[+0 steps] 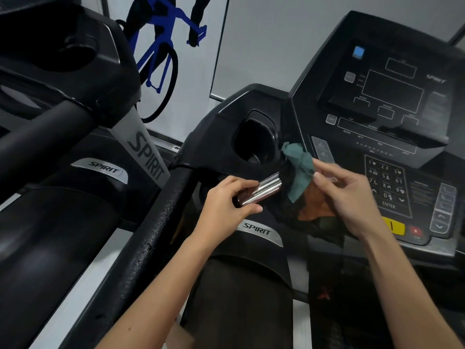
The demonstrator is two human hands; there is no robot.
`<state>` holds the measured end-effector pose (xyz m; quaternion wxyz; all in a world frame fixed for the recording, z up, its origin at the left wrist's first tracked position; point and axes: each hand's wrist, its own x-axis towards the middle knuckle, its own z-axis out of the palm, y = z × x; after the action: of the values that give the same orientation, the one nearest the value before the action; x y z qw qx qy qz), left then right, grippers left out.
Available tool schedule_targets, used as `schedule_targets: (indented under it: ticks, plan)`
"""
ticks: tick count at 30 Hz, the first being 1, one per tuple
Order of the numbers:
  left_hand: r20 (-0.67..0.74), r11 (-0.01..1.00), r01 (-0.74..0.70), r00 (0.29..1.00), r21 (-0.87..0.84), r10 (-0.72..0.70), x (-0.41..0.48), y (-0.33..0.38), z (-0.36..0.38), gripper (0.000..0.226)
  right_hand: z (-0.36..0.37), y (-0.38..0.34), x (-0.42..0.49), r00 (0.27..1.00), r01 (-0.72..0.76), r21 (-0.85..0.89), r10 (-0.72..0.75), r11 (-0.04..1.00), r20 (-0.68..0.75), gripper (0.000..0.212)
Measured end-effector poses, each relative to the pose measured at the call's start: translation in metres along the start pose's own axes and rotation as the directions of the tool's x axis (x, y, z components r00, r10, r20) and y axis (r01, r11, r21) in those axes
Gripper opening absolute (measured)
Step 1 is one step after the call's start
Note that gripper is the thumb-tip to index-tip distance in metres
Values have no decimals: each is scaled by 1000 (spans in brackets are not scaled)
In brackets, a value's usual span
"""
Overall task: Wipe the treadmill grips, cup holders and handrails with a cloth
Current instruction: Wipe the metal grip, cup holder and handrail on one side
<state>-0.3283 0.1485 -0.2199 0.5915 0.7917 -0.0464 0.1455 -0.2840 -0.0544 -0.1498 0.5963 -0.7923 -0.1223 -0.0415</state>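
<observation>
A shiny metal pulse grip [266, 188] juts out under the treadmill's left cup holder [254, 144]. My left hand [227, 201] curls round the near end of that grip. A bunched cloth [302, 182] in green, orange and dark patches drapes over the grip's far end. My right hand [348, 197] holds the cloth from the right, thumb and fingers pinching its folds. The black foam handrail [151, 233] runs from the cup holder down towards me on the left.
The treadmill console [387, 102] with its number keypad [386, 182] and a yellow safety key [393, 226] lies right of my hands. A second treadmill [63, 102] stands on the left. A wall with a blue cyclist graphic [163, 54] is behind.
</observation>
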Motion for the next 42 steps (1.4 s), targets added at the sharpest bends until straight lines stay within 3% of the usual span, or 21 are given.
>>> schedule_targets:
  ticks: [5,9,14,18,22,25,28,30,33,35,39,42]
  plan:
    - [-12,1000,-6,1000,10,6,0,0,0,47,2,-9,15,985,173,-201,-165,964,57,30]
    - [-18,1000,-5,1000,-7,5,0,1,0,45,9,-27,30,972,-51,-134,80,990,221,18]
    - [-33,1000,-24,999,-7,24,0,-1,0,47,5,-6,26,987,-160,-16,160,987,3,28]
    - [-18,1000,-21,1000,4,22,3,-2,0,48,-6,7,9,985,-168,49,169,985,-28,12]
    - [-24,1000,-11,1000,-19,10,2,-1,1,47,-3,1,11,999,19,-55,-16,998,38,21]
    - [-34,1000,-10,999,-9,10,1,0,2,46,6,1,13,993,-25,-19,27,999,118,24]
    - [-28,1000,7,1000,0,-7,2,1,2,47,9,7,3,997,50,-63,-46,997,63,30]
    - [-20,1000,10,1000,4,-10,3,1,2,47,10,12,-8,986,154,-155,-162,976,-39,35]
    - [-17,1000,6,1000,18,-5,3,1,1,47,9,13,-15,960,189,-216,-227,958,-166,35]
    - [-20,1000,0,1000,24,0,3,0,1,47,6,10,-12,951,207,-256,-255,944,-172,33]
    - [-24,1000,2,1000,12,-2,2,0,2,47,12,4,-6,972,203,-320,-230,925,-49,32]
    - [-30,1000,5,1000,-9,-5,2,0,2,47,17,6,-11,969,197,-312,-233,929,-81,33]
